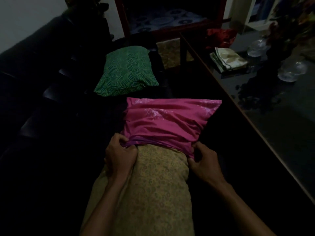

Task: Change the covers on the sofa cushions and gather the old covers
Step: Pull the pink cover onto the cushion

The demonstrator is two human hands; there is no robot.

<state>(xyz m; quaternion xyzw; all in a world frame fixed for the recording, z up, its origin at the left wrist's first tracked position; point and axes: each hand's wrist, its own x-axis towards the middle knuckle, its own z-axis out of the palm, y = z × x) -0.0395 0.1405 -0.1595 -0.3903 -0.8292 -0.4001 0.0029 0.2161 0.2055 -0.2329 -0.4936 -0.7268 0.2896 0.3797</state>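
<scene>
We hold a pink cover half over a yellow-patterned cushion on the dark sofa.

Both our forearms reach forward from the bottom of the view, one on each side of the cushion [144,188]. Our left hand [120,155] has its fingers curled tight, bunching the pink cover's [167,123] open edge at the cushion's left side; our right hand [203,161] pinches the same edge at the right corner, fingers folded under the cloth. The cover is wrinkled, with a faint pale floral print, and sheathes the cushion's far half; the near half shows bare. Beyond lies a green cushion [127,71] on the sofa [34,68]. A folded cloth [228,59] rests on the glossy surface [281,120] at right.
</scene>
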